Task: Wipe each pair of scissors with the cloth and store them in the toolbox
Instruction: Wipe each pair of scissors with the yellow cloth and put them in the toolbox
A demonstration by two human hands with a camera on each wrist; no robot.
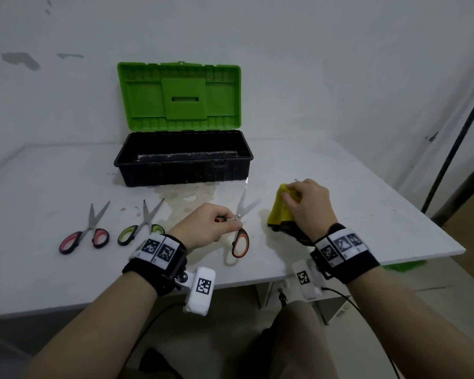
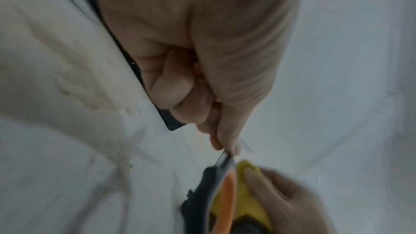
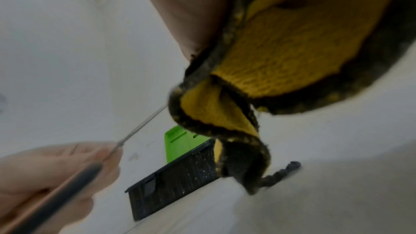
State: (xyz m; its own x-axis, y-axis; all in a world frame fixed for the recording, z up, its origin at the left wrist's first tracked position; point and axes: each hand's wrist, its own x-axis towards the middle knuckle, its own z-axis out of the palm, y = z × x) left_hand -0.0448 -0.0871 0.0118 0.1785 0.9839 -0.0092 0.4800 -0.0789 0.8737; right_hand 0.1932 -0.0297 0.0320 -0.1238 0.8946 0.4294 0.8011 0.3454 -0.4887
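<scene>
From your head camera, your left hand (image 1: 203,225) grips one handle of the orange scissors (image 1: 240,228), blades spread, above the white table (image 1: 367,214); your right hand (image 1: 309,206) clutches the yellow cloth (image 1: 281,214) just beside them; the open toolbox (image 1: 184,160) stands behind; pink scissors (image 1: 85,236) and green scissors (image 1: 141,225) lie at your left. Left wrist: fingers (image 2: 180,92) curled round the handle, blurred. Right wrist: cloth fills the view; the fingers are hidden.

Orange-handled scissors (image 1: 240,228) open, lifted; pink pair (image 1: 85,233), green pair (image 1: 143,225) on table; yellow cloth (image 1: 281,207) bunched; toolbox (image 1: 184,160) open.
</scene>
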